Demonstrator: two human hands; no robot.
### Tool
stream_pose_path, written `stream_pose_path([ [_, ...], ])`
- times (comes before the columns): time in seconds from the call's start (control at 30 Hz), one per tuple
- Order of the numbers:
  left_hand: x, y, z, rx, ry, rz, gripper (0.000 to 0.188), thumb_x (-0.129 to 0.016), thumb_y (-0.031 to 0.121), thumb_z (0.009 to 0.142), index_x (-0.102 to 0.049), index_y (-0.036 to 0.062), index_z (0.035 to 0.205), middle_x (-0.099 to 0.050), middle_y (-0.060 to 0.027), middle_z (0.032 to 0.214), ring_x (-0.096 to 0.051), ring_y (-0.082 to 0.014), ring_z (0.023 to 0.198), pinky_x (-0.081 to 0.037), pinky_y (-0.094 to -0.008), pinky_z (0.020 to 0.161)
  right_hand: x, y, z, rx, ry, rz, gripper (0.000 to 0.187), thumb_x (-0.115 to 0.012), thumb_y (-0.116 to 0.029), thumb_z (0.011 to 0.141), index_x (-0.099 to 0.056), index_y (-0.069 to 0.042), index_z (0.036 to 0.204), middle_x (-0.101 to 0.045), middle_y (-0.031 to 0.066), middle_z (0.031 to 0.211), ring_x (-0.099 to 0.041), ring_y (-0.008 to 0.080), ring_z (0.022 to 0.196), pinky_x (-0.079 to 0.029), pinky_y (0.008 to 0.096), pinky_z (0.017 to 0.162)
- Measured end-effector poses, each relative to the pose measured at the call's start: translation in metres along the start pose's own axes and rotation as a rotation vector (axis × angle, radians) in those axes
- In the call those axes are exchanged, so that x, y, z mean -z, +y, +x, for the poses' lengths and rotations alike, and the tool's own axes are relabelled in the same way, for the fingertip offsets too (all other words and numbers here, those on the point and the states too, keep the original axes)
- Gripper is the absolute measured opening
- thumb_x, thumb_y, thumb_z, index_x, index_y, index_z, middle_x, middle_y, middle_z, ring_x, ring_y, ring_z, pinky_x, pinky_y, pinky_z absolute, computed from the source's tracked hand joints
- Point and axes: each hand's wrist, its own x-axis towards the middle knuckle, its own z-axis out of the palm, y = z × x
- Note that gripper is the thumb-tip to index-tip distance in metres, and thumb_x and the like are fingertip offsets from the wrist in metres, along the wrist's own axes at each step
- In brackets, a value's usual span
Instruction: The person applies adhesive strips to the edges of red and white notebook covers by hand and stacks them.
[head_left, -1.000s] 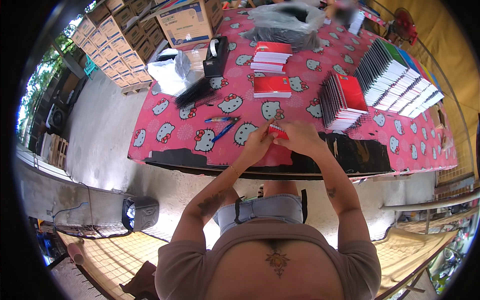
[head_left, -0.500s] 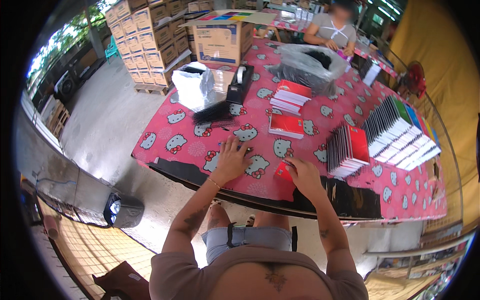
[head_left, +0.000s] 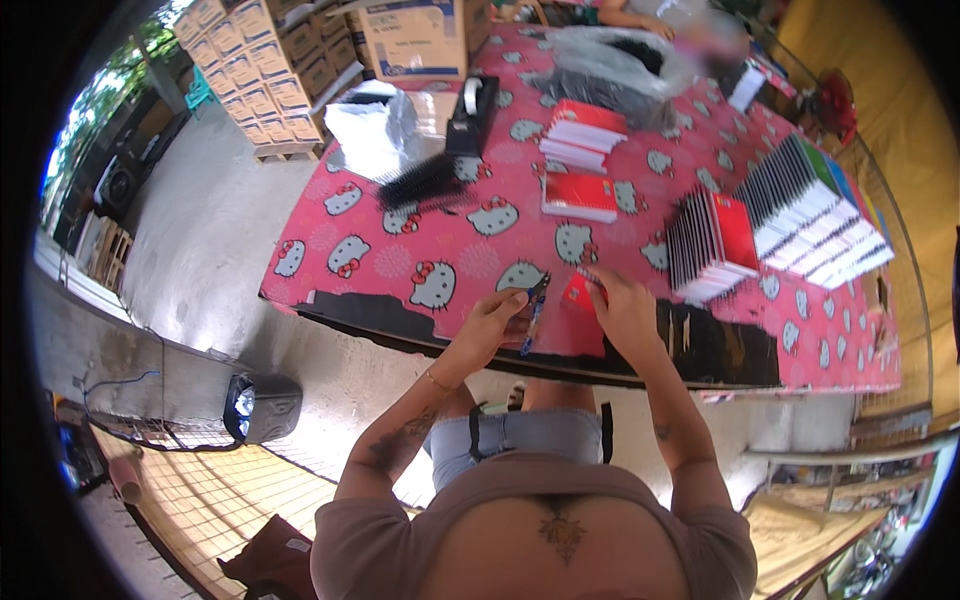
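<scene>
My left hand (head_left: 493,318), near the front of the table, is closed around a pair of pliers (head_left: 536,312) with blue handles, its dark jaws pointing up and away. To the right of it, my right hand (head_left: 625,308) holds a small red-covered notebook (head_left: 578,293) by its far right side, with fingers bent around the edge. The notebook lies at the table's front edge, partly hidden by that hand. Farther off, a red notebook stack (head_left: 579,196) lies ahead of my hands, and black spiral binding coils (head_left: 418,181) are heaped to the left.
Spiral-bound notebooks (head_left: 710,245) stand in rows at the right, with a larger block (head_left: 815,215) beyond. A plastic bag (head_left: 615,75), tape dispenser (head_left: 470,118) and silvery bag (head_left: 375,132) sit farther back. Stacked cartons (head_left: 260,75) are at left. A co-worker sits across the table.
My left hand has picked the pliers up from the table and turned over, bringing them beside the notebook. The right hand stays on the notebook. The view has tilted down.
</scene>
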Motion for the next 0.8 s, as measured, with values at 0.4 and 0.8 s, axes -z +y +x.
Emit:
stream_pose_path([
  [0.4, -0.035, -0.005, 0.013, 0.088, -0.101, -0.162, 0.035, -0.048, 0.028, 0.103, -0.058, -0.0039, 0.113, -0.068, -0.0205, 0.103, -0.072, -0.0312, 0.087, -0.061, -0.0416, 0.079, -0.003, -0.002, -0.004, -0.019, 0.070, 0.001, 0.021, -0.068, -0.016, 0.088, -0.068, -0.010, 0.108, -0.072, 0.0108, 0.098, -0.069, 0.0354, 0.082, -0.056, 0.0441, 0.068],
  [0.8, 0.017, 0.019, 0.026, -0.539, -0.042, 1.196, 0.033, -0.072, 0.016, 0.086, -0.070, 0.0062, 0.118, -0.065, -0.0137, 0.118, -0.063, -0.0280, 0.105, -0.051, -0.0419, 0.083, 0.030, 0.011, -0.017, -0.001, -0.055, -0.111, 0.026, -0.070, -0.017, 0.084, -0.067, -0.013, 0.110, -0.069, 0.0100, 0.098, -0.068, 0.0343, 0.087, -0.055, 0.0440, 0.072],
])
